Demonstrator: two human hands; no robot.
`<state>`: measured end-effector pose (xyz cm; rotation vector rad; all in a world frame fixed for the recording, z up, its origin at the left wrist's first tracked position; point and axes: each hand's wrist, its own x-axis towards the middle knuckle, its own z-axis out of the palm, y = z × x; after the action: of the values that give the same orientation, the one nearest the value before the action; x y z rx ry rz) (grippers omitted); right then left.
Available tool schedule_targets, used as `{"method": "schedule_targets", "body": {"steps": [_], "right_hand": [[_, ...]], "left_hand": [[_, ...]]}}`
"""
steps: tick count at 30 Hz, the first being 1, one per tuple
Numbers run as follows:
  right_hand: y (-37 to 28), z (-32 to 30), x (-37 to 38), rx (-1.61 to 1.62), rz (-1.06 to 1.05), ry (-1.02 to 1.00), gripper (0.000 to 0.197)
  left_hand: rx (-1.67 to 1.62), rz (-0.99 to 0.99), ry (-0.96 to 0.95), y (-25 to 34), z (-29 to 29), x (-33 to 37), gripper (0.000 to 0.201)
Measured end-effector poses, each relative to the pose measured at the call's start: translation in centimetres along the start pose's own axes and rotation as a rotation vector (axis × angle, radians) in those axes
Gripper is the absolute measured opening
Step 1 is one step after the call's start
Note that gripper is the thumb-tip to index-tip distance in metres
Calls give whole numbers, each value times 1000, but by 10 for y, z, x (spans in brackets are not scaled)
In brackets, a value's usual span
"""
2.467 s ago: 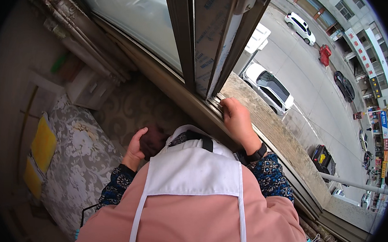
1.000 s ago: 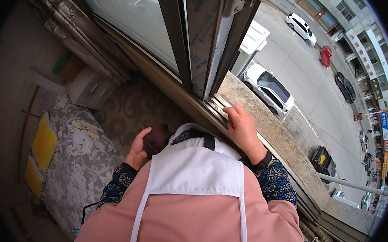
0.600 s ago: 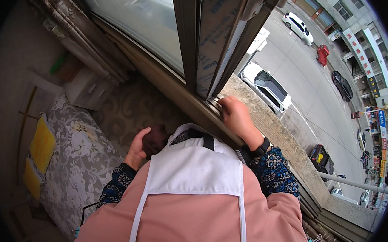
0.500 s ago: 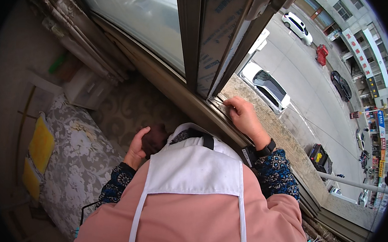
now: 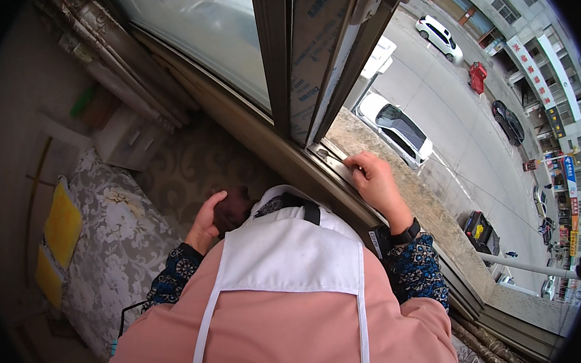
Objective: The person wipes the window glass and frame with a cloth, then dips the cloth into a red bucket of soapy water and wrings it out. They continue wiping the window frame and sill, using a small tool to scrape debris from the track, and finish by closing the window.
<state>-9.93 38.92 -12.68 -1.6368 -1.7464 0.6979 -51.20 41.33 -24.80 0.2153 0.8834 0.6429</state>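
Observation:
My right hand (image 5: 379, 184) rests over the window track (image 5: 333, 163), thumb and fingertips pinched together. Whether something small is between them I cannot make out. Light metal shows in the track just left of the fingertips, below the corner of the brown window sash (image 5: 312, 66). A dark watch is on that wrist. To the left, above the floor, my left hand (image 5: 205, 224) is curled around a dark maroon bundle (image 5: 233, 208), which looks like cloth. Part of the bundle is hidden by the hand.
Frosted glass (image 5: 193, 28) fills the window's left part. Beyond the opening are a stone ledge (image 5: 434, 201) and a street below with parked cars (image 5: 395, 128). A flowered bed (image 5: 117, 222), yellow cushions (image 5: 66, 217) and a white cabinet (image 5: 125, 136) stand at the left, with curtains (image 5: 102, 40) behind.
My right hand has slid a little right along the track, away from the sash corner, uncovering more metal. My left hand keeps its hold on the maroon bundle. The view has shifted slightly.

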Motion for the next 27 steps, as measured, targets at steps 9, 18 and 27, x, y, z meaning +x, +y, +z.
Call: {"method": "schedule_targets", "body": {"steps": [9, 18, 27], "right_hand": [[1, 28, 11, 5, 15, 79, 22], [10, 32, 20, 90, -30, 7, 22], [5, 23, 6, -22, -57, 67, 20]], "left_hand": [[-42, -9, 1, -9, 0, -3, 42], [-14, -1, 12, -9, -1, -3, 44], [-10, -21, 8, -12, 1, -1, 44]]}}
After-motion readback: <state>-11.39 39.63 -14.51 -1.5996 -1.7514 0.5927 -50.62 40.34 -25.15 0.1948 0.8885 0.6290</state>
